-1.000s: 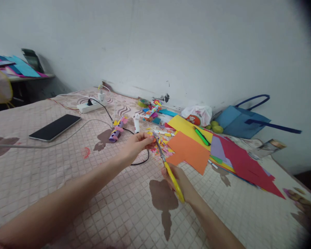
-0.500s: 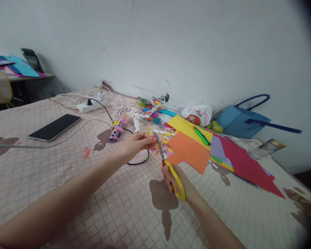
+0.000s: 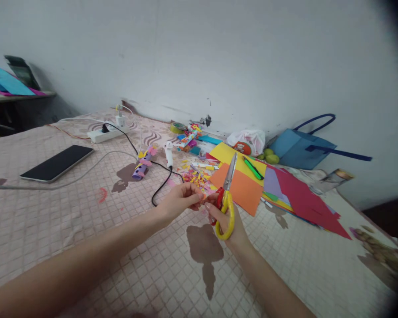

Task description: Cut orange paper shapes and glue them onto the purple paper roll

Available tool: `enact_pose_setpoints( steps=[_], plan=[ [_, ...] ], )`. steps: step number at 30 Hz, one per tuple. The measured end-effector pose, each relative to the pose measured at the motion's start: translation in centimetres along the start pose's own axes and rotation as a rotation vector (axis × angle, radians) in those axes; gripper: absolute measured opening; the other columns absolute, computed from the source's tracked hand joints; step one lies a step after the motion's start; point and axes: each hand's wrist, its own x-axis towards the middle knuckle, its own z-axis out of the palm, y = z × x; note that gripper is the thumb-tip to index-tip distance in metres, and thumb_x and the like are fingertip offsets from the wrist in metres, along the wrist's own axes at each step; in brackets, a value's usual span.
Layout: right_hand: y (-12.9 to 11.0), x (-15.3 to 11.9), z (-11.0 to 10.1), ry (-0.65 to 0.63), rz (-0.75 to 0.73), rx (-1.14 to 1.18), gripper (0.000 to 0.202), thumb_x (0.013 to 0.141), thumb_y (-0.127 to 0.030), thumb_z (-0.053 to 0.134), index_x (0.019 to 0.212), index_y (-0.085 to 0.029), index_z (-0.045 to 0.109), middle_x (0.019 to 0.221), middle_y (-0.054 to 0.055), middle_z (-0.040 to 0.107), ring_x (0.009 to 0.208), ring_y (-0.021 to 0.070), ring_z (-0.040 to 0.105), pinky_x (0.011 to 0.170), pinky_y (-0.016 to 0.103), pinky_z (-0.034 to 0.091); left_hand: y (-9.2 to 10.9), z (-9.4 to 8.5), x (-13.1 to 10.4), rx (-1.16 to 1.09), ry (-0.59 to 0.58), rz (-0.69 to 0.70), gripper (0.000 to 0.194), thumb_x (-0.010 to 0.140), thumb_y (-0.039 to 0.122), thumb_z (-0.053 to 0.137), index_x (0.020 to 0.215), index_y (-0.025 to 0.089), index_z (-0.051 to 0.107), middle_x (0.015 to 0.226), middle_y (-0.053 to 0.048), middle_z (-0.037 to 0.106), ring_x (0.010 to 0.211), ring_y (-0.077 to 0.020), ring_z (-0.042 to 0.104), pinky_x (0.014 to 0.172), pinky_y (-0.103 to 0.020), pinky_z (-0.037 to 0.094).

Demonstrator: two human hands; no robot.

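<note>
The person's forearms enter from the bottom edge, where the frame cuts them off. The right hand (image 3: 234, 223) is curled round the handles of the scissors (image 3: 227, 193), blades pointing up and away; its fingers hide part of the red handle. The left hand (image 3: 182, 198) is nearly closed, thumb and fingers pinching a small orange scrap (image 3: 203, 197), mostly covered by the fingertips. The right fingertips come right up to it; whether they touch it cannot be told.

Beneath lies a cloth (image 3: 135, 274) printed with a grid and brown patches. Beyond the hands, paper clippings (image 3: 197, 179) lie heaped beside an orange sheet (image 3: 248, 190), which the scissors partly cover. A purple roll (image 3: 139, 170) and a dark-screened device (image 3: 58, 162) lie to the left; a blue bag (image 3: 301, 148) stands farther back at the right, near a pale, marked wall (image 3: 185, 53). Dark blur swallows the right edge.

Half a second ago the blades were beside the left fingertips; now they have swung clear, over the sheets, and the two hands have drawn together.
</note>
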Motion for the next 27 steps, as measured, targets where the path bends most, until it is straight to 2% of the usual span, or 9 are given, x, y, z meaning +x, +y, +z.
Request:
enact_pose_setpoints(
  steps=[10,17,19,22,27],
  plan=[
    [0.2,0.1,0.0,0.064,-0.063,0.044,0.017,0.069,-0.026,0.065,0.081,-0.019,0.056,0.067,-0.003,0.054,0.050,0.0075,0.047,0.044,0.019,0.037,-0.6,0.1,0.1,0.116,-0.024,0.033,0.024,0.069,0.032,0.066,0.070,0.013,0.052,0.061,0.000,0.060,0.053,-0.0075,0.053,0.054,-0.021,0.043],
    [-0.2,-0.1,-0.1,0.065,-0.030,-0.035,0.021,0.071,-0.032,0.066,0.082,-0.018,0.054,0.066,-0.003,0.052,0.050,0.0077,0.046,0.042,0.019,0.036,-0.9,-0.1,0.1,0.206,-0.074,0.064,0.023,0.069,0.032,0.065,0.067,0.014,0.051,0.059,0.000,0.060,0.054,-0.0083,0.054,0.052,-0.021,0.042],
    [-0.6,-0.2,0.0,0.040,-0.009,-0.042,0.022,0.074,-0.038,0.062,0.079,-0.018,0.053,0.059,-0.004,0.048,0.047,0.0075,0.044,0.041,0.019,0.033,-0.5,-0.3,0.2,0.198,-0.042,0.061,0.023,0.070,0.033,0.065,0.069,0.014,0.052,0.063,-0.001,0.061,0.055,-0.0087,0.055,0.055,-0.022,0.043],
    [-0.7,-0.4,0.3,-0.053,0.032,-0.043,0.034,0.082,-0.050,0.047,0.074,-0.018,0.052,0.053,-0.004,0.044,0.040,0.0069,0.038,0.039,0.020,0.030,0.2,-0.6,0.3,0.112,0.046,0.062,0.023,0.071,0.034,0.064,0.071,0.014,0.053,0.069,-0.002,0.063,0.061,-0.0099,0.057,0.060,-0.024,0.046],
    [0.0,-1.0,0.6,-0.164,0.067,-0.148,0.040,0.081,-0.057,0.042,0.076,-0.018,0.049,0.056,-0.004,0.043,0.042,0.0072,0.038,0.040,0.020,0.030,1.3,-0.7,0.2,-0.050,0.148,0.135,0.021,0.072,0.032,0.065,0.073,0.014,0.054,0.074,-0.002,0.063,0.072,-0.0116,0.058,0.070,-0.026,0.046]
  ],
)
